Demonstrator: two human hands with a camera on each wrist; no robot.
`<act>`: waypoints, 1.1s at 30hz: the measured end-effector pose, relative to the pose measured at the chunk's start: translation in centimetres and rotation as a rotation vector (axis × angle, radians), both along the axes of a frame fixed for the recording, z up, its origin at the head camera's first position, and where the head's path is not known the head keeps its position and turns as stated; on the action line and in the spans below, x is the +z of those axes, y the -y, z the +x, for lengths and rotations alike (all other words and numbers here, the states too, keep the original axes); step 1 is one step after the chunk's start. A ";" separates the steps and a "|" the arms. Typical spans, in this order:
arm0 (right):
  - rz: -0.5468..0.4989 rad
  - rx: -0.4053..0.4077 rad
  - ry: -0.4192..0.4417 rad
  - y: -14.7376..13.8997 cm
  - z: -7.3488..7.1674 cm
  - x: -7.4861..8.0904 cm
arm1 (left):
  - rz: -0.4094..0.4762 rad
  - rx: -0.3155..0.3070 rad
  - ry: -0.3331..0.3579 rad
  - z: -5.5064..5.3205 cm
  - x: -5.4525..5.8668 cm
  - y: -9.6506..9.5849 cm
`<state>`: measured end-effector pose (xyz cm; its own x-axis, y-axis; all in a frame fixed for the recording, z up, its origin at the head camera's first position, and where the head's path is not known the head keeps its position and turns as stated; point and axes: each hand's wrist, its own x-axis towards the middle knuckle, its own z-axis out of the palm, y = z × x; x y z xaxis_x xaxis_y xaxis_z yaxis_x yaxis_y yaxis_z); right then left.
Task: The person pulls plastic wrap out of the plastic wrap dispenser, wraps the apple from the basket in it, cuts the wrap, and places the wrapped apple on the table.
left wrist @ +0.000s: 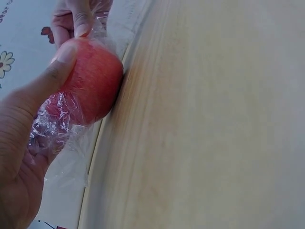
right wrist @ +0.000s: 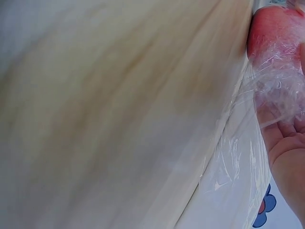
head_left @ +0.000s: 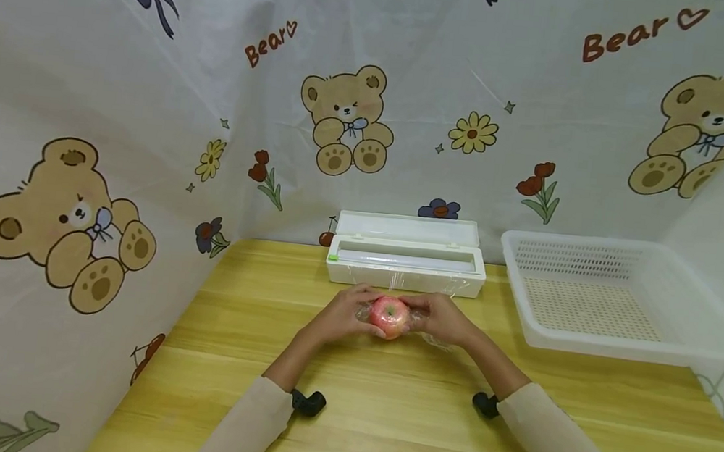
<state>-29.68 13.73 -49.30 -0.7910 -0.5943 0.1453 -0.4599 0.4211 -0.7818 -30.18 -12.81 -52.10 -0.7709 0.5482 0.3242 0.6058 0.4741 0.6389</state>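
Note:
A red apple (head_left: 389, 317) sits on the wooden table between both hands, wrapped at least partly in clear cling film (left wrist: 64, 117). My left hand (head_left: 347, 315) grips the apple from the left, its thumb pressed on the fruit in the left wrist view. From the other side my right hand (head_left: 446, 320) holds the apple and the film gathered there. Loose, crumpled film (right wrist: 281, 93) bunches by the right palm and trails off below it. Some fingertips are hidden behind the apple and film.
Behind the apple stands a white cling film box (head_left: 405, 280), its lid raised and a roll inside, with a green piece at its left end. A white plastic basket (head_left: 625, 346) is at the right. A bear-print sheet (head_left: 417, 57) hangs behind the wooden table (head_left: 376, 416).

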 end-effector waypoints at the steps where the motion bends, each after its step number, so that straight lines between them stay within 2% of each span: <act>1: 0.001 -0.001 0.004 0.0 0.0 0.0 | 0.008 0.001 0.006 0.0 0.0 0.0; 16: 0.052 -0.008 -0.045 0.6 -0.5 0.4 | 0.040 0.073 0.062 -0.1 -0.8 0.5; 26: 0.036 -0.005 -0.026 0.8 -0.6 0.1 | 0.084 0.090 0.124 0.0 -1.3 0.7; 33: 0.015 0.014 0.003 0.2 -0.5 -0.1 | 0.030 0.078 0.110 0.1 -0.9 0.4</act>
